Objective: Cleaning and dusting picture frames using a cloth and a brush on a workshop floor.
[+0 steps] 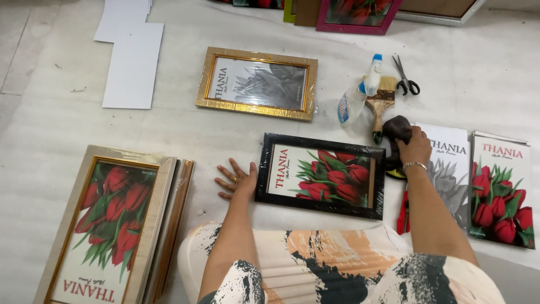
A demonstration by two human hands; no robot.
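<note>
The black frame [321,175] is laid flat on the floor, long axis left-right, between both hands. Left hand [236,179] is pressed flat at its left edge, fingers spread; right hand [415,147] is clamped on a dark cloth [395,130] just off its top-right corner.

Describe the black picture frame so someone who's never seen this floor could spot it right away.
Start from the person's two hands on the pale floor covering: the black frame lies flat between them, the left hand at its left edge and the right hand holding a dark cloth by its upper right corner. It shows red tulips, and it alone has a glossy black border; the neighbouring frames are gold or beige.
</note>
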